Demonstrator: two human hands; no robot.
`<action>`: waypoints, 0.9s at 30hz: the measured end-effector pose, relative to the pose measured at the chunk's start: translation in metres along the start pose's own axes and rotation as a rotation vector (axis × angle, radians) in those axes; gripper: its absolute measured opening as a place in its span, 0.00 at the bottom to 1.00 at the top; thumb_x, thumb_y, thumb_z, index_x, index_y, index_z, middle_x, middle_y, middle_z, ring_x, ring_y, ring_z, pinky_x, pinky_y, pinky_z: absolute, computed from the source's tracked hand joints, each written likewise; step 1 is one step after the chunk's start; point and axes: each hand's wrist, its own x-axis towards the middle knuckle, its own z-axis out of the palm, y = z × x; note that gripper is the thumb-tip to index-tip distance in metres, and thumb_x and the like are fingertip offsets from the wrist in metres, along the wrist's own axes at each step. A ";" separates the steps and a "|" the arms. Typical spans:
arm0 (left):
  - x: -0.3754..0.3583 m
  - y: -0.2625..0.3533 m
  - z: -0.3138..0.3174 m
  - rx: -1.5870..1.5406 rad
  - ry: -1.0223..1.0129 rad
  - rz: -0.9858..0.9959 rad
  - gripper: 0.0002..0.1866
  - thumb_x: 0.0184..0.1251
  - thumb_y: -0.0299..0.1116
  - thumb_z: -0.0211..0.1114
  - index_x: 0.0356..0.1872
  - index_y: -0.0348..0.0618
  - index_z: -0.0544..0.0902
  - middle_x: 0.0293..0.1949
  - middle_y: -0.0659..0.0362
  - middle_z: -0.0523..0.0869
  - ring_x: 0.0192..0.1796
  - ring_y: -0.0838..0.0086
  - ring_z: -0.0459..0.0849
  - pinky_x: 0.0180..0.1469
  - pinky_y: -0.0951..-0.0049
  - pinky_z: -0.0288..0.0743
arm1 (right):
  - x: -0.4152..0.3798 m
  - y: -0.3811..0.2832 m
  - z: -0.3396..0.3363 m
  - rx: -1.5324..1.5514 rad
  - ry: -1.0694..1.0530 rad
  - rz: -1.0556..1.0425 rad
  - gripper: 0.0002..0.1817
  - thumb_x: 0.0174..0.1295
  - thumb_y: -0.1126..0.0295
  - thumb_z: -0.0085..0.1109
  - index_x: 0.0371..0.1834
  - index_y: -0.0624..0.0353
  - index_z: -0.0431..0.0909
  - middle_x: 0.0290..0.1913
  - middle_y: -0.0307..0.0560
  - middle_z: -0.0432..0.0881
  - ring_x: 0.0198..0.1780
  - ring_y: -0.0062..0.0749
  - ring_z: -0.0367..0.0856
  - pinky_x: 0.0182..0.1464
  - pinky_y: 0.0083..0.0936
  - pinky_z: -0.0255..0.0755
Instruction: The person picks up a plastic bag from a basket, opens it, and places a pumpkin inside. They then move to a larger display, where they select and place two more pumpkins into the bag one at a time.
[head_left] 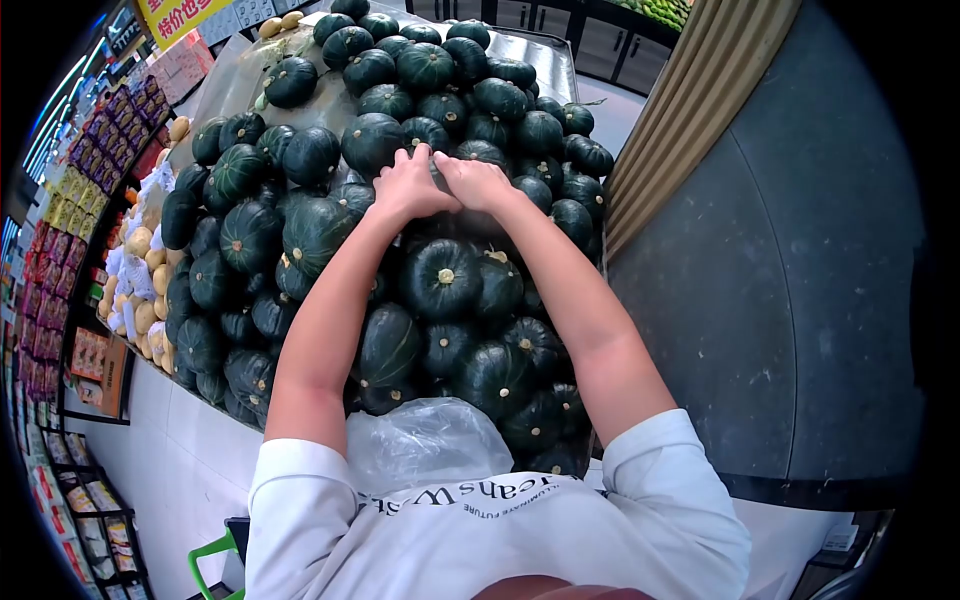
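Observation:
A large heap of dark green squashes (pixel 442 278) fills the display stand in front of me. Over the middle of the heap, my left hand (pixel 408 188) has its fingers apart and its thumb stretched out to the right. Close beside it is my right hand (pixel 474 183), its fingers extended toward the left one. Both are at the squashes; their undersides are hidden, so contact is hard to judge. A round squash (pixel 372 142) sits just beyond my left fingers. Between my forearms, near my shirt, lies a clear plastic bag (pixel 428 442).
Potatoes or similar tan produce (pixel 148 285), with white foam netting, line the left side. Packaged goods fill shelves (pixel 65 250) farther left. A ribbed wooden panel (pixel 700 110) and dark surface (pixel 770 280) stand right. A green handle (pixel 212 560) is at lower left.

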 end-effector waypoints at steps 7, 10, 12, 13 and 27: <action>-0.008 0.013 0.001 0.258 0.001 -0.011 0.48 0.33 0.52 0.73 0.63 0.54 0.64 0.55 0.47 0.70 0.54 0.48 0.74 0.55 0.48 0.67 | 0.006 -0.003 0.004 0.017 -0.026 0.113 0.32 0.69 0.52 0.20 0.46 0.60 0.77 0.49 0.58 0.79 0.53 0.52 0.76 0.58 0.43 0.65; -0.011 0.000 0.000 0.245 -0.026 0.038 0.51 0.33 0.48 0.75 0.66 0.61 0.60 0.57 0.50 0.68 0.56 0.48 0.72 0.55 0.50 0.68 | -0.002 -0.013 -0.009 0.102 -0.006 0.194 0.33 0.69 0.53 0.21 0.43 0.63 0.79 0.47 0.60 0.80 0.53 0.53 0.76 0.58 0.42 0.65; -0.012 0.000 0.002 0.329 -0.035 0.054 0.53 0.32 0.45 0.76 0.67 0.62 0.58 0.59 0.51 0.67 0.56 0.49 0.71 0.56 0.52 0.68 | -0.002 -0.011 -0.009 0.106 -0.002 0.197 0.32 0.69 0.54 0.22 0.42 0.64 0.79 0.46 0.61 0.80 0.52 0.53 0.76 0.58 0.42 0.65; -0.012 0.003 0.001 0.331 -0.039 0.041 0.53 0.32 0.39 0.77 0.67 0.64 0.57 0.60 0.52 0.65 0.56 0.49 0.70 0.56 0.54 0.69 | -0.001 -0.008 -0.006 0.097 0.005 0.179 0.32 0.69 0.54 0.22 0.42 0.64 0.79 0.46 0.61 0.80 0.52 0.53 0.76 0.58 0.42 0.65; -0.004 0.003 0.001 0.411 -0.016 0.061 0.44 0.35 0.57 0.69 0.59 0.49 0.70 0.54 0.53 0.75 0.53 0.51 0.74 0.52 0.56 0.71 | -0.004 -0.013 0.007 0.147 0.245 0.248 0.25 0.66 0.56 0.33 0.33 0.59 0.82 0.37 0.54 0.83 0.43 0.53 0.80 0.49 0.42 0.72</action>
